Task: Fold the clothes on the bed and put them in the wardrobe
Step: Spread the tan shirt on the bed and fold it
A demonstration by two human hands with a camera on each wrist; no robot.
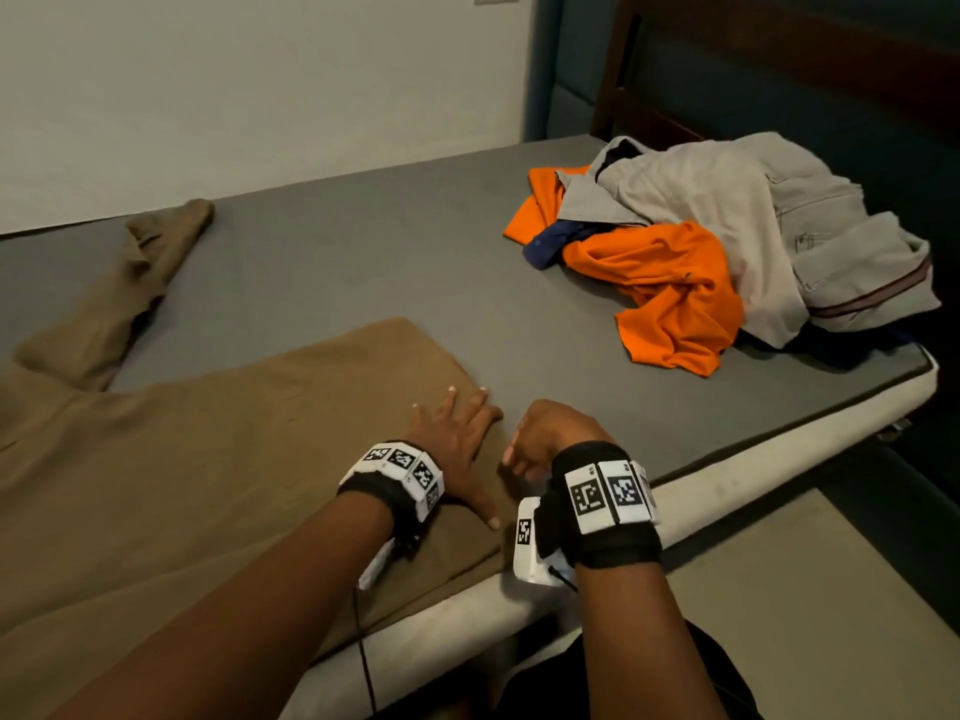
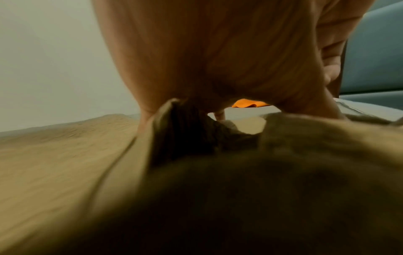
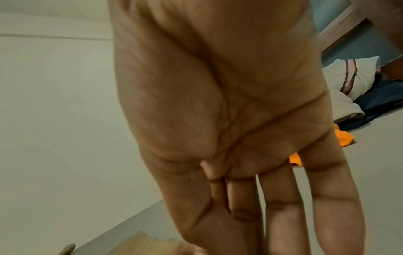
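A tan pair of trousers [image 1: 234,459] lies spread on the grey bed [image 1: 363,241], one leg [image 1: 156,252] stretching toward the wall. My left hand [image 1: 460,436] rests flat on the trousers near their right edge, fingers spread. In the left wrist view the palm [image 2: 218,51] sits low over the tan cloth [image 2: 54,163]. My right hand [image 1: 540,439] hovers just right of that edge and holds nothing. Its fingers [image 3: 283,207] are straight in the right wrist view, above a corner of the tan cloth [image 3: 139,241].
At the bed's back right lies a pile with an orange shirt [image 1: 665,283], a light grey garment [image 1: 727,200] and a dark blue piece [image 1: 545,246]. A dark headboard [image 1: 779,70] stands behind it. The mattress's front edge [image 1: 727,485] runs beside my right wrist.
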